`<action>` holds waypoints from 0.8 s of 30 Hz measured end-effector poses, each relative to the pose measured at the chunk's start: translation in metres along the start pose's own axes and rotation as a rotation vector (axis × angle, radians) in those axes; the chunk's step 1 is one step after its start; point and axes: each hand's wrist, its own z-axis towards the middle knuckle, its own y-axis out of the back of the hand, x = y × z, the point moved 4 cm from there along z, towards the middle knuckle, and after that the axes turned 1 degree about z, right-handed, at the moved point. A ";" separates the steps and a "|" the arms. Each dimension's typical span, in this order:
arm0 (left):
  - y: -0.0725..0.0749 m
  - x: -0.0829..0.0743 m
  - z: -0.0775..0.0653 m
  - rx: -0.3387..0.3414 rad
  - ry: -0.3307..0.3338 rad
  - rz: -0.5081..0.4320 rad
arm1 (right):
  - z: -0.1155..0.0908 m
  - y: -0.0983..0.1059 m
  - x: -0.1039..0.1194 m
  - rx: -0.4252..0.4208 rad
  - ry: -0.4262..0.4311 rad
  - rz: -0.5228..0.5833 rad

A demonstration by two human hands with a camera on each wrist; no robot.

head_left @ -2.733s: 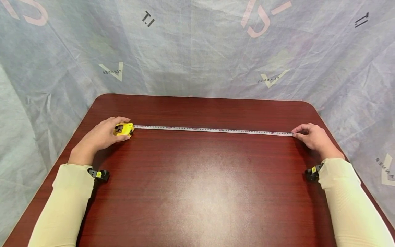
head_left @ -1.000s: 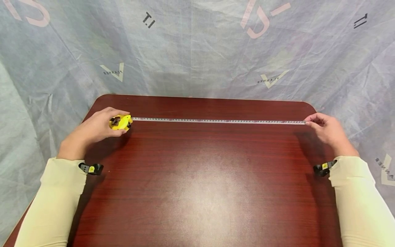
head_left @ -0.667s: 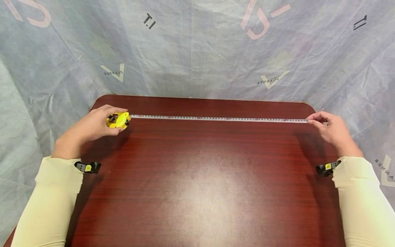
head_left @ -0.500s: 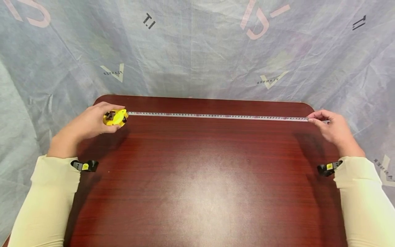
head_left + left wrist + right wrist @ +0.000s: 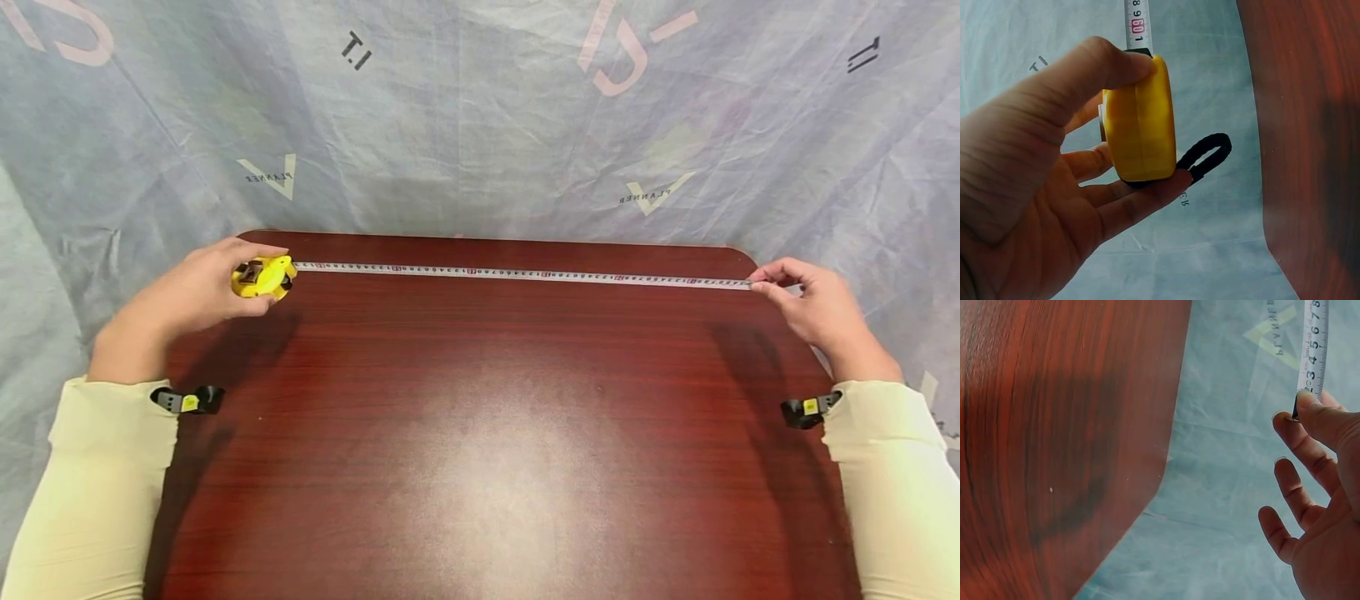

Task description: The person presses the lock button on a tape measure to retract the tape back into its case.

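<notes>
My left hand (image 5: 197, 287) grips the yellow case of a tape measure (image 5: 264, 277), thumb on one side and fingers on the other. A black wrist loop (image 5: 1210, 153) hangs off the case in the left wrist view. The white blade (image 5: 480, 272) runs out straight from the case across the far part of the table. At its free end my right hand (image 5: 813, 304) pinches the tip between thumb and forefinger, the other fingers spread apart. In the left wrist view the red 60 mark (image 5: 1137, 25) shows just outside the case mouth.
Below the hands lies a dark red wooden table (image 5: 480, 417) with rounded far corners; shadows of both arms fall on it. A grey printed cloth (image 5: 450, 125) hangs behind it and at both sides. Each wrist wears a small black camera (image 5: 191, 402).
Both hands have moved apart and toward the table's far edge, the left one farther to the left. More blade is drawn out between them, and their shadows lie farther from the hands.
</notes>
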 end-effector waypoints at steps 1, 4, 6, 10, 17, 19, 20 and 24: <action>0.001 -0.001 0.000 0.000 -0.001 0.001 | 0.000 0.001 0.001 0.002 0.006 -0.007; 0.003 -0.001 -0.001 -0.009 -0.009 0.010 | 0.001 0.006 0.004 0.004 0.023 -0.030; 0.004 -0.001 -0.001 -0.013 -0.013 0.018 | 0.001 0.008 0.005 0.010 0.033 -0.042; 0.005 0.000 -0.001 -0.006 -0.013 0.028 | 0.000 0.010 0.007 0.019 0.039 -0.063; 0.009 -0.002 -0.001 0.033 0.014 0.017 | 0.000 0.011 0.010 0.019 0.032 -0.040; 0.010 -0.003 -0.001 0.043 0.019 0.011 | 0.001 0.011 0.011 0.020 0.029 -0.037; 0.010 -0.003 -0.001 0.050 0.022 0.008 | 0.001 0.012 0.011 0.020 0.027 -0.037; 0.013 -0.006 0.000 0.064 0.025 0.002 | 0.004 0.014 0.013 0.025 0.021 -0.041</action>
